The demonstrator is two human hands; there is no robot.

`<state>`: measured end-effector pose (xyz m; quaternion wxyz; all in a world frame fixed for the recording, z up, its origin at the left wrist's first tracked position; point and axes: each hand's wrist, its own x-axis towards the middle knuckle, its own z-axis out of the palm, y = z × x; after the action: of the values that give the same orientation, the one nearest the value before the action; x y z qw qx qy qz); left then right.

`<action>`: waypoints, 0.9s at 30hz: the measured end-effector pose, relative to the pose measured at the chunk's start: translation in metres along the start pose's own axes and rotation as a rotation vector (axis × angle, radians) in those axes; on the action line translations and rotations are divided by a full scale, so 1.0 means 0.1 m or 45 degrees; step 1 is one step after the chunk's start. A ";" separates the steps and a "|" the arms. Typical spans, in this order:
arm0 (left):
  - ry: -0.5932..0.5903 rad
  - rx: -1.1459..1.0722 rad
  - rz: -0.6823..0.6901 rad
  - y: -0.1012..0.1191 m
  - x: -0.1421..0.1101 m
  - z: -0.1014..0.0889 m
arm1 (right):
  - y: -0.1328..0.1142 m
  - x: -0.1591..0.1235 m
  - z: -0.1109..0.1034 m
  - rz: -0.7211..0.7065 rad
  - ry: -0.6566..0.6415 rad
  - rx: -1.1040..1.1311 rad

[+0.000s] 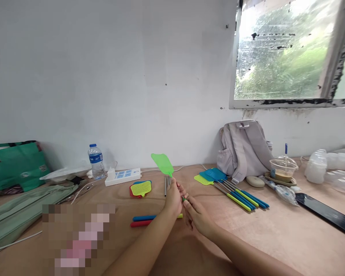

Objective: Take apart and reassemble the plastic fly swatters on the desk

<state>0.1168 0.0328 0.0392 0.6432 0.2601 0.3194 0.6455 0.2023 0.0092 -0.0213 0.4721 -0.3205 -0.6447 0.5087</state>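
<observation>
My left hand [174, 197] is closed around the neck of a green fly swatter [162, 164], whose flat head points up and to the left. Close against it, my right hand [197, 215] is closed too, its fingers pinching a small green piece at the swatter's lower end; most of that piece is hidden. Beyond my left hand lie grey metal rods [165, 188]. Left of them is a small stack of loose swatter heads, a yellow one [141, 188] on top. A blue handle [143, 218] and a red handle [140, 223] lie partly behind my left forearm.
Several swatters with blue heads [212, 174] and blue or yellow handles lie at the right. Behind them a grey backpack [244, 149] leans on the wall. A power strip [123, 176], water bottle [96, 163], drink cup [282, 168] and black phone [327, 212] stand or lie around.
</observation>
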 end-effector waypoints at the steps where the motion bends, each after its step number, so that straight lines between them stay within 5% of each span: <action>1: -0.021 0.006 -0.011 0.02 0.01 0.00 | -0.02 0.01 0.01 0.024 -0.041 0.115; 12: -0.077 -0.062 -0.060 0.20 0.11 -0.03 | -0.19 -0.10 0.05 0.373 -0.302 0.803; 21: -0.032 -0.277 0.405 1.47 0.18 -0.51 | 0.05 -0.20 0.04 0.230 -0.300 0.398; 27: -0.187 -0.128 0.307 1.70 0.00 -0.56 | 0.03 -0.14 -0.05 0.246 -0.185 0.293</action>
<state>-0.0380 0.0341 0.1287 0.5949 0.3104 0.2051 0.7125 0.2120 -0.0007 -0.0280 0.4065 -0.2873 -0.5808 0.6441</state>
